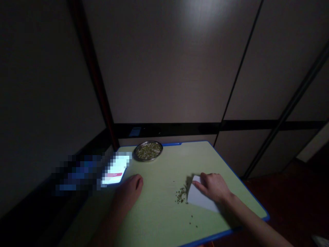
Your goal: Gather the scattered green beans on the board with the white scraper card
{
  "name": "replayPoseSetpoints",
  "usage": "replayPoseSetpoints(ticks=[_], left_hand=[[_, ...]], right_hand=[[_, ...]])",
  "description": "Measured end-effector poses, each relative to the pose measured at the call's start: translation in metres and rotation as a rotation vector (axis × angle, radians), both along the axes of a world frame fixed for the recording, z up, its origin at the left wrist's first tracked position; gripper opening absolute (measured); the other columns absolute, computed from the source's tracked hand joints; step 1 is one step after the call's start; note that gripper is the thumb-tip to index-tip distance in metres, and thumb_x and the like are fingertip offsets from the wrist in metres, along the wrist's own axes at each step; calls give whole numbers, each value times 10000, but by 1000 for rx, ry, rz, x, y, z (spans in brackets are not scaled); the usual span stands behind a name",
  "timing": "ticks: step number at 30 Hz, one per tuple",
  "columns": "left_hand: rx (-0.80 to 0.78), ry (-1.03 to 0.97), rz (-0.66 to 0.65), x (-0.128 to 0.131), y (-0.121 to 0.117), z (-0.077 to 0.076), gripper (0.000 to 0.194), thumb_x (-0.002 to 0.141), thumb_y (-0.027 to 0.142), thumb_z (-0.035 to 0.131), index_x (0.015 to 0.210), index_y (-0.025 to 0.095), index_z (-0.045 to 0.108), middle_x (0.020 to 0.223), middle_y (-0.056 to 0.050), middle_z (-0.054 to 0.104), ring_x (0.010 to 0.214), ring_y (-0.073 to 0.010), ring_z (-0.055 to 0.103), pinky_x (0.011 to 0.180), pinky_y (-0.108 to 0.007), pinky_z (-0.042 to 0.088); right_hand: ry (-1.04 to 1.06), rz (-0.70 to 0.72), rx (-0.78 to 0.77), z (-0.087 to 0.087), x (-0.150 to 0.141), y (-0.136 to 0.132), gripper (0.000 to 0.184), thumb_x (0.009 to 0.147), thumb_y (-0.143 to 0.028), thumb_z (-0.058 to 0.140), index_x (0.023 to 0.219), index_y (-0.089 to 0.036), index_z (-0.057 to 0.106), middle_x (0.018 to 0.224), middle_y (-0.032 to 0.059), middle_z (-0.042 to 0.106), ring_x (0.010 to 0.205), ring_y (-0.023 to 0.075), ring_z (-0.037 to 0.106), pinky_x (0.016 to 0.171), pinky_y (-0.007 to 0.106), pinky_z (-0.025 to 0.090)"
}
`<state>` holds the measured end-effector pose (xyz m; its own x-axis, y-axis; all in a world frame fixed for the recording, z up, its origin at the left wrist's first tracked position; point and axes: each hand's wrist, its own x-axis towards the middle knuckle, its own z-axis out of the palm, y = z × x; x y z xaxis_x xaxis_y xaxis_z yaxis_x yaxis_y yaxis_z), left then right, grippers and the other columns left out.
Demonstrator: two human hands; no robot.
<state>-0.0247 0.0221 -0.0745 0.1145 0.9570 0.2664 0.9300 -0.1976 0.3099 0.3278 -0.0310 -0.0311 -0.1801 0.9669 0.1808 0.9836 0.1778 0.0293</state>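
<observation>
My right hand (213, 185) grips a sheet of white paper (199, 197), thumb on top and the other fingers mostly hidden from view. The paper slants over the table, its left edge beside a loose scatter of small dark seeds (181, 195). A few more seeds lie apart, closer to the table's front edge. My left hand (132, 187) rests on the table's left side, its fingers curled into a loose fist with nothing seen in it. Behind it stands a round metal plate (135, 156) holding many greenish seeds or beans.
The light green table (159, 212) has a blue rim. At its left edge sits a lit screen (117, 169), partly blurred out, just beyond my left hand. Panelled cabinet doors (167, 68) rise directly behind the table. Dark reddish floor (288, 195) shows on the right.
</observation>
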Motion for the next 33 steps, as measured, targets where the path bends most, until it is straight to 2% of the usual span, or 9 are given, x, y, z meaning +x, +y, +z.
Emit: replayPoseSetpoints(ticks=[7, 12, 21, 33], left_hand=[[-38, -35, 15, 1, -2, 4, 228, 895, 305, 370, 778, 212, 542, 796, -7, 641, 715, -129, 540, 629, -235, 317], [-8, 4, 4, 2, -3, 4, 236, 902, 300, 353, 780, 215, 536, 795, -6, 634, 713, -131, 544, 632, -238, 313], [-7, 14, 4, 2, -4, 4, 238, 905, 312, 356, 770, 214, 525, 776, -5, 626, 713, -132, 550, 636, -234, 319], [-1, -5, 8, 1, -3, 3, 217, 896, 301, 372, 773, 219, 531, 786, -9, 636, 728, -134, 552, 645, -235, 320]], right_hand=[[33, 42, -8, 2, -1, -8, 563, 885, -647, 289, 759, -211, 623, 688, 82, 694, 617, 199, 629, 538, 294, 270], [23, 31, -1, 1, -4, -10, 560, 887, -645, 289, 768, -214, 626, 690, 90, 695, 623, 206, 634, 538, 295, 279], [-14, -71, 24, 6, 0, -8, 586, 888, -653, 259, 774, -199, 611, 695, 92, 693, 606, 199, 632, 533, 281, 286], [-16, -51, -13, 10, -9, -9, 574, 895, -653, 259, 792, -212, 612, 722, 86, 701, 639, 208, 645, 560, 281, 316]])
